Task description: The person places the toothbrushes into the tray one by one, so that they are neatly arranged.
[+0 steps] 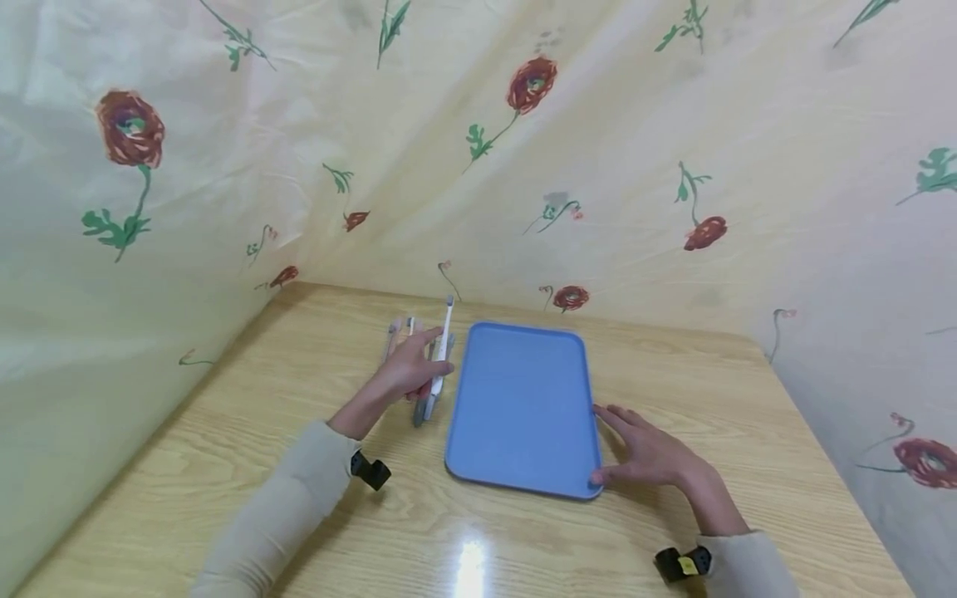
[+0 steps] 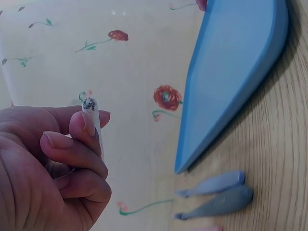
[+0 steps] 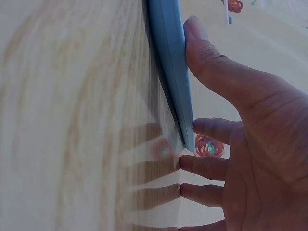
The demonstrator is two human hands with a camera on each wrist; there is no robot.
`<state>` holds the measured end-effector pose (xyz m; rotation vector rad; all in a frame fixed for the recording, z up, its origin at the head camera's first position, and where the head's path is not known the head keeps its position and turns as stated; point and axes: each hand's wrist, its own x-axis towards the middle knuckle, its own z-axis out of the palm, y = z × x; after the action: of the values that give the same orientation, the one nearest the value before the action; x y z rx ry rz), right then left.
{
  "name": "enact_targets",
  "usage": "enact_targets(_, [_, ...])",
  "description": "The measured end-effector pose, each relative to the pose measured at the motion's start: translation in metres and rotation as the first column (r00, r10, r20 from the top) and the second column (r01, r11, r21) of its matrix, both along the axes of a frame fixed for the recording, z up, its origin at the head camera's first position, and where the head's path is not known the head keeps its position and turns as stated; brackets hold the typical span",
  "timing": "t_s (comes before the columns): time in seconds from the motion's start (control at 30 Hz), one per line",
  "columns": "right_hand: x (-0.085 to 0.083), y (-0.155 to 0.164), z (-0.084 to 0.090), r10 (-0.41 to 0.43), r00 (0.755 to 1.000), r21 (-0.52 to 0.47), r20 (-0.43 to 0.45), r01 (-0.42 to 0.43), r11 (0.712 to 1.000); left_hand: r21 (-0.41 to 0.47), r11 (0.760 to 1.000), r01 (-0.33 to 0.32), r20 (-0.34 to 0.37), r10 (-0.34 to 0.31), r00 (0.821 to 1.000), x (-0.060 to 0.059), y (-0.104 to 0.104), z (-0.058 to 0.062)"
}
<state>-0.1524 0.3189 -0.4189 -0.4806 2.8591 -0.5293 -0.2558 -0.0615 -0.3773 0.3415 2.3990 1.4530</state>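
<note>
My left hand (image 1: 407, 365) pinches a white electric toothbrush (image 1: 444, 345) between thumb and fingers, its head pointing up and away. The round base of its handle shows past my fingertips in the left wrist view. Below that hand lie several more toothbrushes, partly hidden by it; a light blue one (image 2: 214, 184) and a grey one (image 2: 219, 203) appear side by side in the left wrist view. My right hand (image 1: 646, 448) is at the right side of a blue tray (image 1: 523, 407). Its thumb touches the rim near the front corner, and the fingers stretch along the edge, fairly straight.
The tray lies on a light wooden table (image 1: 396, 515), right of the toothbrushes. A flowered cloth (image 1: 419, 166) hangs behind the table and along both sides. Each wrist wears a black camera band.
</note>
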Motion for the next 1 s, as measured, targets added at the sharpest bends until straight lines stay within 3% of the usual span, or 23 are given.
enact_targets(0.27, [-0.001,-0.003,0.001,0.009,1.000,0.005,-0.002,-0.009,1.000,-0.013,1.000,-0.005,0.034,0.005,0.999,0.005,0.018,-0.003])
enact_targets(0.63, [0.001,-0.003,0.003,-0.004,1.000,0.014,0.012,0.003,1.000,-0.005,1.000,0.021,0.005,-0.021,1.000,0.015,0.041,-0.005])
enact_targets(1.0, [0.002,-0.002,0.002,-0.004,1.000,0.014,0.007,0.004,1.000,-0.010,0.999,0.048,0.037,-0.048,0.998,0.021,0.068,-0.005])
